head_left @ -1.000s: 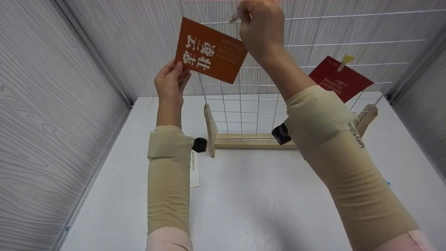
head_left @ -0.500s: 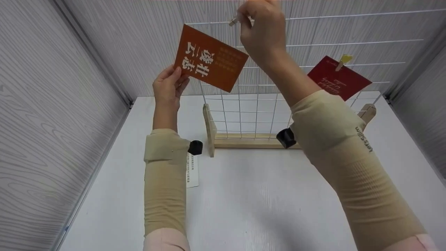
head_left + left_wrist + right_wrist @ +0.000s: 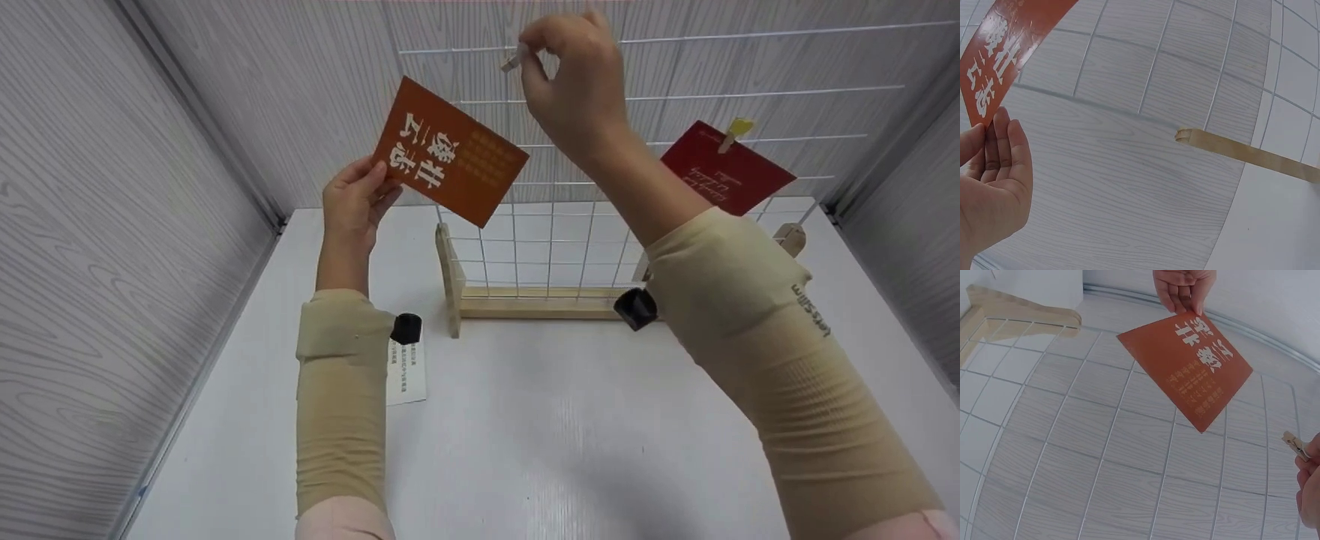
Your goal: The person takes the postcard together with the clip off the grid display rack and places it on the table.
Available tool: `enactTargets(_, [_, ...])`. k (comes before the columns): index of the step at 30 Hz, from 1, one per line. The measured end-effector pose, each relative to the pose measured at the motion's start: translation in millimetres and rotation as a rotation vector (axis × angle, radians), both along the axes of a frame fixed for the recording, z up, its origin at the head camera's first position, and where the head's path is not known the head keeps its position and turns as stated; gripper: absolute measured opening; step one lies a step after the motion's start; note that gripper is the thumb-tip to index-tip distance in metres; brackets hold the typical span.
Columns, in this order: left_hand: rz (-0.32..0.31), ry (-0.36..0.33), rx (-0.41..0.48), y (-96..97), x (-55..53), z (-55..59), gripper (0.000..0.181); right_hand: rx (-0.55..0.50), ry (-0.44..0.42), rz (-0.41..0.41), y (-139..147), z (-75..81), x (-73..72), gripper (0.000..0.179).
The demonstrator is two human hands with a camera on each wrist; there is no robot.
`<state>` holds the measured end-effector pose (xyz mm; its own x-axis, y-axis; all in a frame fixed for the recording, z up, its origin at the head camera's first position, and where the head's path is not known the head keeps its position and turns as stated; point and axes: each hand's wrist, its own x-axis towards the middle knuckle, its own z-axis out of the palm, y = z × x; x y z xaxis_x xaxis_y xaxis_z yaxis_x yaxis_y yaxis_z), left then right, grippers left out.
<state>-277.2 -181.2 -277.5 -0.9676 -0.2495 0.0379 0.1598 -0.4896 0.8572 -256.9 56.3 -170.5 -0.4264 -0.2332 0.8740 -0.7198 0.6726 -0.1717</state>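
Note:
My left hand (image 3: 352,204) pinches an orange card (image 3: 454,154) with white characters by its left corner, thumb on the printed face. In the left wrist view the card (image 3: 1002,53) rises from between thumb and fingers. My right hand (image 3: 576,79) pinches a small wooden clothespin (image 3: 511,62) between thumb and forefinger; the clothespin (image 3: 1296,443) points toward the card in the right wrist view, apart from it. Both hands are in front of a white wire grid (image 3: 551,240). The card overlaps the grid's left side in the head view.
A dark red card (image 3: 709,161) hangs on the grid's right side under a clothespin with a yellow top (image 3: 739,127). A wooden stand (image 3: 540,307) carries the grid on the white table (image 3: 525,420). A white printed card (image 3: 409,375) lies beside the left forearm.
The left hand has lowered the orange card, tilting it a little more. The right hand has come down slightly with the clothespin, and the card and clothespin are farther apart.

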Motion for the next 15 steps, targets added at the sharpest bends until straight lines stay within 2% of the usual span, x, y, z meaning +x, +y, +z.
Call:
enactTargets(8, [-0.017,-0.014,-0.024,-9.5,2.3,-8.1,0.020,-0.037,-0.017,0.031,7,-7.4,5.0,0.019])
enactTargets(15, [-0.066,0.001,-0.069,-13.8,5.4,-14.4,0.018,-0.039,-0.028,0.035,18,-13.5,10.7,0.021])
